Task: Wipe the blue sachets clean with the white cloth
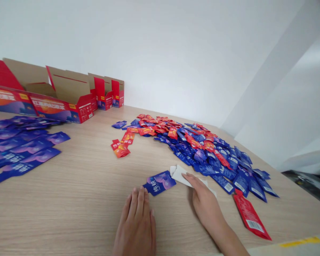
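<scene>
A blue sachet [161, 182] with a pink-purple print lies flat on the wooden table in front of me. My left hand [137, 220] rests palm down, fingers stretched out side by side, with its fingertips on the sachet's narrow end. In my right hand [205, 199] is a folded white tissue [180, 173], held under the thumb and fingers against the tabletop. The tissue's far corner meets the right edge of the sachet. Part of the tissue is hidden beneath the hand.
A large heap of blue sachets [237, 165] and red sachets [173, 132] spreads behind and right. One red sachet [250, 215] lies near the front right. Blue sachets [24, 156] lie in overlapping rows at left. Open red boxes [61, 108] line the back left, before a white wall [170, 64].
</scene>
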The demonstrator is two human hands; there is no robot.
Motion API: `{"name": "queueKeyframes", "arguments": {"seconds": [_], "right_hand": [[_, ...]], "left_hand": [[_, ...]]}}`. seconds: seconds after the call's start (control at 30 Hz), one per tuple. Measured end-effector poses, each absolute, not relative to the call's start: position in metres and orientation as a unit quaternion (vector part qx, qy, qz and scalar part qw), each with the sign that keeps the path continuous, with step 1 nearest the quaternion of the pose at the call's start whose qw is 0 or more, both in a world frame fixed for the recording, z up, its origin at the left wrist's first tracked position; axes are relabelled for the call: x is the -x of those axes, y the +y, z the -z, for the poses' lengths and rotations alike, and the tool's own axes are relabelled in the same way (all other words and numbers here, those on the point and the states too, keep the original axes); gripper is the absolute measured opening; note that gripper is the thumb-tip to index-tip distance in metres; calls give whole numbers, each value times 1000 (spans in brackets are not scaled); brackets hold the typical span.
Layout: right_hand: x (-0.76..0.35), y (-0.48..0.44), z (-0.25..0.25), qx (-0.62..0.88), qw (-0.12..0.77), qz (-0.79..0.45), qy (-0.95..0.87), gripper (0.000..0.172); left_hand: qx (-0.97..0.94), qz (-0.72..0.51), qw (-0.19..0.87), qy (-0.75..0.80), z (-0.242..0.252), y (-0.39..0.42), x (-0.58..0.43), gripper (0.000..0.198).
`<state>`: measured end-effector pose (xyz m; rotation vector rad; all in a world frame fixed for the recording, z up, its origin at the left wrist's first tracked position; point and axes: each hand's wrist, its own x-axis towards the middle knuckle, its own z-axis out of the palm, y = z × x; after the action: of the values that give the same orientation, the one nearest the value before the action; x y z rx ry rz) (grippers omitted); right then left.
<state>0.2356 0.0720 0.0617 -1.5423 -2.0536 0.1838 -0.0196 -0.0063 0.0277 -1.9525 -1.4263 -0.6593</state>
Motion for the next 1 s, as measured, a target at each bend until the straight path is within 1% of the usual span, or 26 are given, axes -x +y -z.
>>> {"name": "queueKeyframes", "arguments": {"seconds": [0.1, 0.13, 0.23, 0.3, 0.37, 0.47, 0.53, 0.6, 0.7, 0.73, 0.83, 0.93, 1.0], "right_hand": [[-196, 61, -64, 496, 323, -97, -800, 75], [-180, 58, -65, 467, 318, -107, -818, 77], [-150, 53, -66, 419, 262, -119, -861, 81], [-153, 57, -66, 433, 234, -110, -863, 83], [-175, 64, -65, 485, 219, -91, -842, 83], [-218, 75, -64, 582, 206, -49, -786, 79], [-235, 77, -65, 617, 216, -34, -756, 75], [-233, 74, -66, 611, 254, -45, -749, 72], [-198, 61, -68, 527, 307, -80, -788, 71], [-183, 57, -69, 490, 304, -92, -812, 72], [-149, 51, -69, 423, 249, -112, -864, 81], [-157, 58, -66, 444, 227, -103, -861, 86], [-184, 67, -63, 498, 224, -84, -833, 84]], "left_hand": [[744, 243, 320, -534, -24, -5, 23, 48], [750, 236, 319, -530, -23, -4, 24, 47], [768, 216, 307, -518, -19, -2, 28, 41], [768, 215, 310, -517, -19, -2, 29, 43], [756, 225, 322, -523, -20, -2, 28, 48], [744, 239, 326, -532, -23, -3, 24, 51], [742, 245, 319, -536, -25, -4, 23, 51], [742, 246, 308, -542, -25, -4, 22, 51], [746, 236, 298, -548, -24, -5, 24, 50], [752, 228, 294, -544, -23, -5, 25, 49], [774, 210, 284, -526, -23, -5, 28, 42], [767, 223, 298, -522, -23, -4, 28, 43], [755, 235, 313, -527, -25, -4, 26, 47]]}}
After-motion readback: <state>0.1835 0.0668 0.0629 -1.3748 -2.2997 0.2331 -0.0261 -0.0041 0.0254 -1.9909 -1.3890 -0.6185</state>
